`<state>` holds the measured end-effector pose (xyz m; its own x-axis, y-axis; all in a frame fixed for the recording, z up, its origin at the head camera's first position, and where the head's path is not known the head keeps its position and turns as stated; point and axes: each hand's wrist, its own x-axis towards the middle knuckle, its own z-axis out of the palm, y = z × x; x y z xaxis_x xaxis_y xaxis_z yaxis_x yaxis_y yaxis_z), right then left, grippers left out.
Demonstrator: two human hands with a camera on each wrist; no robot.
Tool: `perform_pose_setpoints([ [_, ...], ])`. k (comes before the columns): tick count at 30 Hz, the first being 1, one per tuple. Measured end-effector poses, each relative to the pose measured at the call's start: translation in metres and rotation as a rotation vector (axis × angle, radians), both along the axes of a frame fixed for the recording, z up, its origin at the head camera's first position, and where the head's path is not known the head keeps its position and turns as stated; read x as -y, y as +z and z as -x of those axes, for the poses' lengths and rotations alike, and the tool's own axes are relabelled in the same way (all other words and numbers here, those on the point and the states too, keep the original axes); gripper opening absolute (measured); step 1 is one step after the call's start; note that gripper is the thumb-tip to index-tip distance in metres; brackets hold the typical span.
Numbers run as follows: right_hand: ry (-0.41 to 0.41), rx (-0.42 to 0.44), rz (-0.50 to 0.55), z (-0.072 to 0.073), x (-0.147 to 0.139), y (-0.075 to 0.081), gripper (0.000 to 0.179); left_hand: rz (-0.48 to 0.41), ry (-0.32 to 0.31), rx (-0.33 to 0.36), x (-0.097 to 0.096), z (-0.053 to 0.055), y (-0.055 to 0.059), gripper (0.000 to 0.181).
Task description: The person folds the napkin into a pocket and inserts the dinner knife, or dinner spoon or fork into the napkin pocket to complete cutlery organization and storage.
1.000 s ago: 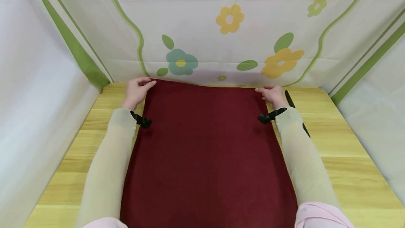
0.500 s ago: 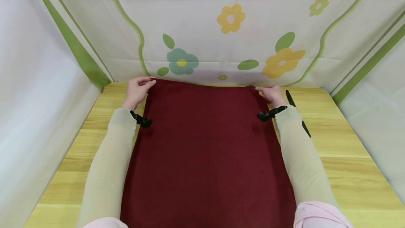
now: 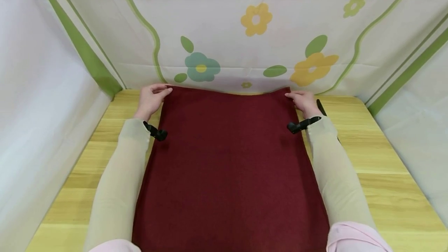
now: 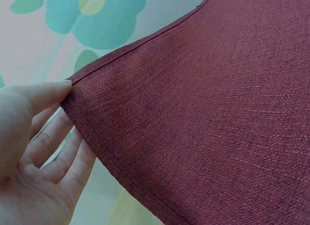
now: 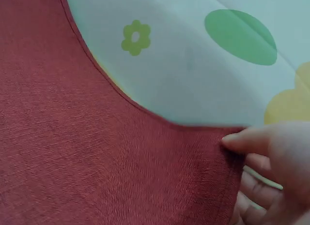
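Observation:
A dark red cloth (image 3: 231, 166) with hemmed edges lies spread along the table, its near end running out of the head view. At its far left corner my left hand (image 3: 151, 100) pinches the fabric between thumb and fingers; the left wrist view shows the thumb (image 4: 48, 95) on top of the corner. My right hand (image 3: 303, 102) pinches the far right corner, with the thumb (image 5: 242, 139) on its upper face in the right wrist view. Both far corners are lifted, and the far edge sags between them.
Wooden table (image 3: 378, 166) shows on both sides of the cloth. A long black object (image 3: 321, 107) lies beyond the right wrist, partly hidden by the sleeve. A white curtain with printed flowers (image 3: 202, 67) stands close behind the far edge, and white fabric walls flank the table.
My right hand has shifted slightly right and raised its corner, so the far edge now dips more in the middle. The left hand keeps its hold almost unmoved.

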<state>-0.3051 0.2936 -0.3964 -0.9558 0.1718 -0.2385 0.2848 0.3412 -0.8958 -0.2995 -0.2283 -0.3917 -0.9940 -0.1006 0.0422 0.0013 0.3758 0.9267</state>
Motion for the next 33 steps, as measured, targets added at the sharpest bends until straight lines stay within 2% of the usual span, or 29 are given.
perform_pose_setpoints([
  [8, 0.01, -0.108, 0.015, 0.003, -0.005, 0.01, 0.06, -0.024, -0.028, -0.021, 0.0, -0.002, 0.009, 0.039],
  [12, -0.026, -0.17, -0.003, 0.006, -0.011, 0.015, 0.055, 0.0, -0.027, -0.022, 0.003, -0.003, 0.013, 0.041],
  [16, -0.043, -0.217, -0.004, 0.008, -0.017, 0.028, 0.046, 0.017, -0.014, -0.024, 0.008, 0.001, 0.019, 0.042],
  [19, -0.071, -0.246, 0.04, 0.009, -0.019, 0.041, 0.036, 0.029, -0.001, -0.042, 0.008, 0.005, 0.028, 0.041],
  [22, -0.115, -0.289, 0.102, 0.011, -0.02, 0.052, 0.027, 0.03, 0.032, -0.09, 0.007, 0.009, 0.042, 0.036],
  [28, -0.204, -0.361, 0.274, 0.01, -0.023, 0.071, 0.019, -0.073, 0.084, -0.193, 0.003, 0.014, 0.065, 0.031],
  [31, -0.203, -0.377, 0.362, 0.008, -0.026, 0.08, 0.02, -0.124, 0.087, -0.221, 0.003, 0.013, 0.074, 0.029],
  [33, -0.181, -0.371, 0.42, 0.005, -0.028, 0.084, 0.021, -0.12, 0.087, -0.228, 0.003, 0.011, 0.077, 0.028],
])
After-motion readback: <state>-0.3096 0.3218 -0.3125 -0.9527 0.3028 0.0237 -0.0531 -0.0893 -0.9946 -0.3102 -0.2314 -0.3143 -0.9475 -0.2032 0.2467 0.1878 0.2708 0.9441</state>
